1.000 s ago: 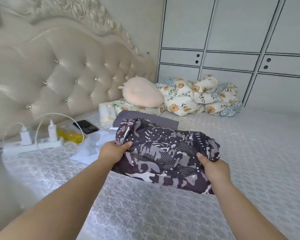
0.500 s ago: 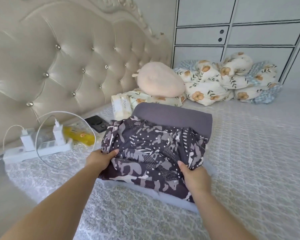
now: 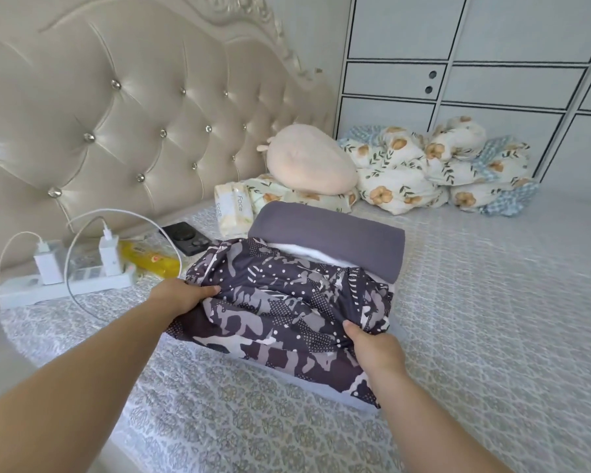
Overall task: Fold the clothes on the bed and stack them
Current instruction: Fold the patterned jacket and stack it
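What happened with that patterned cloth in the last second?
Both hands, left and right, carried the patterned cloth forward and down onto the stack, over the grey garment. Both keep gripping its edges. The stack and the power strip stayed put.

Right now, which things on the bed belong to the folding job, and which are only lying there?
Job: patterned garment, left hand, right hand, grey folded cloth.
Lying about: power strip, phone, yellow packet, tissue pack, floral quilt.
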